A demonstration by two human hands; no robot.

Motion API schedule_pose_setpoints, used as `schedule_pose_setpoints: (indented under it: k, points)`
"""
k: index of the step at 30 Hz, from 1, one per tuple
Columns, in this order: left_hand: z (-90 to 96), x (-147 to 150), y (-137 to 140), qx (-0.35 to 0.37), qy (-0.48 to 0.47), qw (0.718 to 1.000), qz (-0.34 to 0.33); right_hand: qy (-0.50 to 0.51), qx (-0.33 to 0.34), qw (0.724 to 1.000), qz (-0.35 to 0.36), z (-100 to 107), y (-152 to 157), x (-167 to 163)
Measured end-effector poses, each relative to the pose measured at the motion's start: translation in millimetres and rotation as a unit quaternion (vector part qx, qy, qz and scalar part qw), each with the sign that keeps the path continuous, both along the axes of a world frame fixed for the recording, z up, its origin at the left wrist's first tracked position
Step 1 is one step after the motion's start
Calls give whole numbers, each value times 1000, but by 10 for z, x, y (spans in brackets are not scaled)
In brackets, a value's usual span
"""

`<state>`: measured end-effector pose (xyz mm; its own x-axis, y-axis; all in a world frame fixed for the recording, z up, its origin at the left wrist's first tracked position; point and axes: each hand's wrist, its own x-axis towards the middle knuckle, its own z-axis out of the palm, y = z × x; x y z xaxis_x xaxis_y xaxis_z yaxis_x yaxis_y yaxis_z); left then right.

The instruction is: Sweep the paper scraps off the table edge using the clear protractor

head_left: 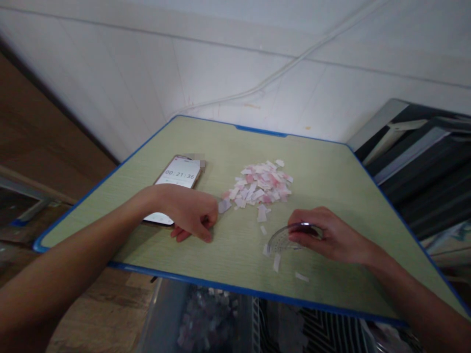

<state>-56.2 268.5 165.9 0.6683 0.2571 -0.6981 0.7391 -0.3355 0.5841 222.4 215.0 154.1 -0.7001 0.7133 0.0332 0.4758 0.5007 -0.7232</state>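
Observation:
My right hand (327, 234) pinches a clear plastic protractor (283, 240) between thumb and fingers. Its curved edge is tilted over the table near a few loose paper scraps (276, 263). Curled with its fingers bent under, my left hand (191, 211) rests beside and partly over a phone (176, 176) that shows a running timer. Whatever may be within those fingers is hidden. A pile of small white and pinkish paper scraps (263, 184) lies between and beyond my hands. One scrap (224, 205) lies right by my left knuckles.
The pale green table (221, 142) has a blue rim and stands against a white wall (228, 73). Below its front edge is a clear bin (206, 314) of scraps. Dark folded panels (415, 147) lean at the right; a brown box (47, 108) stands left.

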Motion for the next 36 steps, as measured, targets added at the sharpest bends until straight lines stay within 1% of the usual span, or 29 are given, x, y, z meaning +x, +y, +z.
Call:
schedule_pose_setpoints:
  k: [2,6,7,9,12,14,17,19,21,23,25,28,30,36]
  points:
    - [-13,-9,7,-3,-1,1000,1,0,-7,1000,-4,12,12,37]
    - [-17,-11,7,-5,6,1000,3,52,17,994,-93,-48,62,38]
    - [-15,-10,4,-3,6,1000,3,57,18,993,-103,-68,75,32]
    - [-10,-7,-1,-2,7,1000,4,53,-2,995,-89,-92,93,31]
    - [-1,-1,-7,-6,14,1000,12,37,-72,996,-30,-74,97,67]
    - [8,5,-9,-6,19,1000,12,43,-100,994,-16,-52,94,94]
    - [21,15,-10,-3,28,1000,8,53,-77,994,-54,-53,99,102]
    - [23,17,-9,-1,32,999,8,27,-50,996,-65,-70,107,91]
    - [17,14,-6,0,33,999,7,-11,-26,999,-44,-77,110,85]
    - [7,8,-3,-1,30,1000,7,-41,-13,999,-2,-66,105,89]
    - [2,3,-2,-3,27,1000,7,-60,-17,997,50,-43,92,101]
    - [4,1,-5,-3,26,1000,7,-77,-48,989,113,-17,65,112]
    - [6,2,-6,-2,25,1000,10,-80,-68,984,141,-14,46,114]
    - [-6,0,5,-12,32,999,13,-87,-137,970,178,-32,17,122]
